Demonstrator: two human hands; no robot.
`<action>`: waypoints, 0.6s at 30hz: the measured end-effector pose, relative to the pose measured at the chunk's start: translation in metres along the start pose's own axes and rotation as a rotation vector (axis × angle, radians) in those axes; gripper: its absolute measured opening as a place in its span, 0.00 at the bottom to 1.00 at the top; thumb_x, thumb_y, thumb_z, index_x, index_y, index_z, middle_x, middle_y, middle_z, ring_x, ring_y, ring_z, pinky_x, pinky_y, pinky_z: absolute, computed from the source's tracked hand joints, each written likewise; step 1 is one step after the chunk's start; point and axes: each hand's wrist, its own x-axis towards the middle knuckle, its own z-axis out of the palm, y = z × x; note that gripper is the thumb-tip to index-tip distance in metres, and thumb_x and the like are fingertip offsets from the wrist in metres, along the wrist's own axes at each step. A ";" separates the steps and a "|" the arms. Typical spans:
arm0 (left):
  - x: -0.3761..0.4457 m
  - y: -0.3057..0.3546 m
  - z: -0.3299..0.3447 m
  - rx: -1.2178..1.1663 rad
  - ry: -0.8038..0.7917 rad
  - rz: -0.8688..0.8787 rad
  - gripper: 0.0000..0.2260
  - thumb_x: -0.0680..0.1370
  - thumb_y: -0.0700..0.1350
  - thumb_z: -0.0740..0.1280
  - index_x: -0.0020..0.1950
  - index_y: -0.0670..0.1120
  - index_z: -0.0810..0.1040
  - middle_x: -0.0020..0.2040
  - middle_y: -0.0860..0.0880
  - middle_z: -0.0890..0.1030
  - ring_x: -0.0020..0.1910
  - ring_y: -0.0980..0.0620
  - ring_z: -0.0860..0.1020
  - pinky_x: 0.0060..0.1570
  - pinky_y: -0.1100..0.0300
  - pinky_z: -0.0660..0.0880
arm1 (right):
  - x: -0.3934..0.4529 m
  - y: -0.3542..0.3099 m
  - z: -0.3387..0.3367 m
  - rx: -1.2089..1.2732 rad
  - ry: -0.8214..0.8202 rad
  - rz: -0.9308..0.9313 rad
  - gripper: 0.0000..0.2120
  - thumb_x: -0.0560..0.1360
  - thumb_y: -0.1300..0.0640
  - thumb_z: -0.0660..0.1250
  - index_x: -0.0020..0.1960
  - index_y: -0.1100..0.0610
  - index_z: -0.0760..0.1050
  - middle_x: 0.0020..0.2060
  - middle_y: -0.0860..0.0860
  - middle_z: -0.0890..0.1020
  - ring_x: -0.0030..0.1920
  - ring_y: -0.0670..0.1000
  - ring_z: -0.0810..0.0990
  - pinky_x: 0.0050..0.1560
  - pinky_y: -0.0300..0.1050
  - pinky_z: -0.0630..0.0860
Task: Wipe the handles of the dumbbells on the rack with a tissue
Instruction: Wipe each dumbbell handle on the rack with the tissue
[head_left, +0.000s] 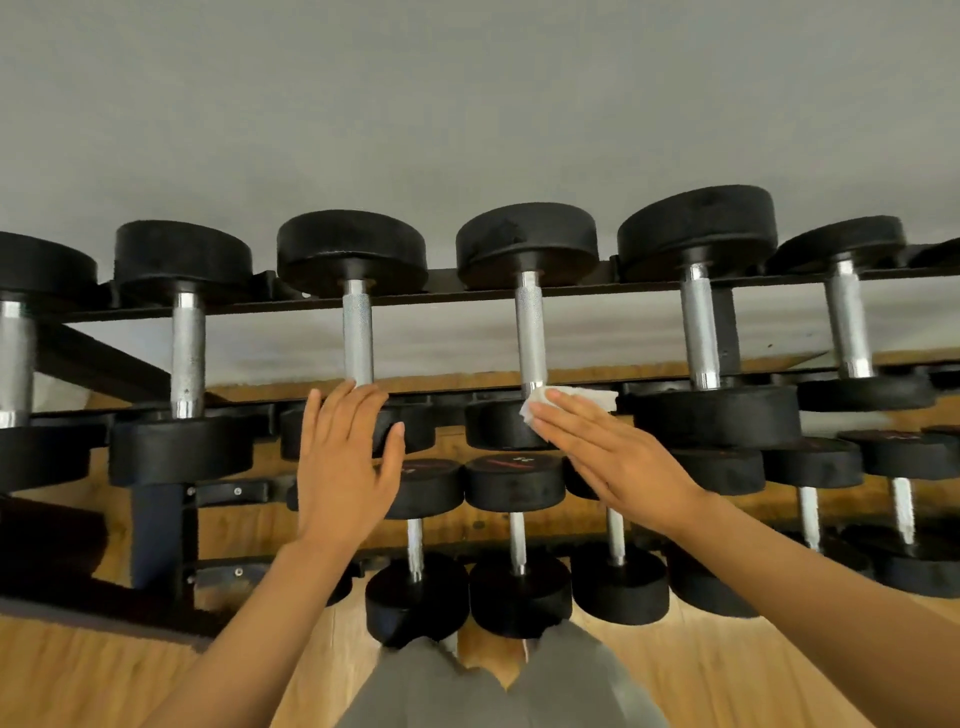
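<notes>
Pressing a white tissue (566, 402) against the near end of a knurled handle (531, 332) on the rack's (467, 295) top row, the right hand (613, 457) lies flat, its grip slack with straight fingers over the paper. The left hand (345, 457) is likewise spread (fingers straight, clasping nothing), its fingertips touching the near weight of the neighbouring dumbbell (358, 332), just below that bar's lower end. Smaller dumbbells sit on the row beneath.

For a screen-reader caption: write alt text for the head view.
A person's right hand presses a white tissue flat against the lower end of a dumbbell handle on the top rack. The open left hand rests on the neighbouring dumbbell; smaller dumbbells sit below.
</notes>
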 end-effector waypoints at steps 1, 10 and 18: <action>0.000 0.004 0.002 0.000 0.019 -0.036 0.20 0.81 0.51 0.58 0.65 0.40 0.78 0.64 0.42 0.79 0.70 0.43 0.71 0.78 0.49 0.51 | 0.003 0.003 -0.003 0.048 -0.007 -0.002 0.22 0.80 0.61 0.56 0.74 0.58 0.66 0.74 0.53 0.66 0.76 0.51 0.61 0.74 0.46 0.62; 0.002 0.016 0.010 0.017 0.089 -0.152 0.19 0.81 0.51 0.59 0.63 0.41 0.79 0.61 0.43 0.80 0.70 0.43 0.71 0.79 0.52 0.49 | 0.043 0.050 -0.025 0.244 0.018 -0.082 0.18 0.79 0.61 0.58 0.68 0.62 0.73 0.70 0.56 0.72 0.72 0.51 0.67 0.74 0.40 0.59; 0.003 0.019 0.011 0.035 0.121 -0.170 0.19 0.80 0.51 0.59 0.61 0.40 0.80 0.60 0.43 0.81 0.70 0.44 0.72 0.78 0.50 0.51 | 0.087 0.106 0.002 0.079 -0.147 -0.260 0.27 0.69 0.72 0.74 0.66 0.62 0.75 0.67 0.57 0.75 0.71 0.56 0.70 0.71 0.55 0.64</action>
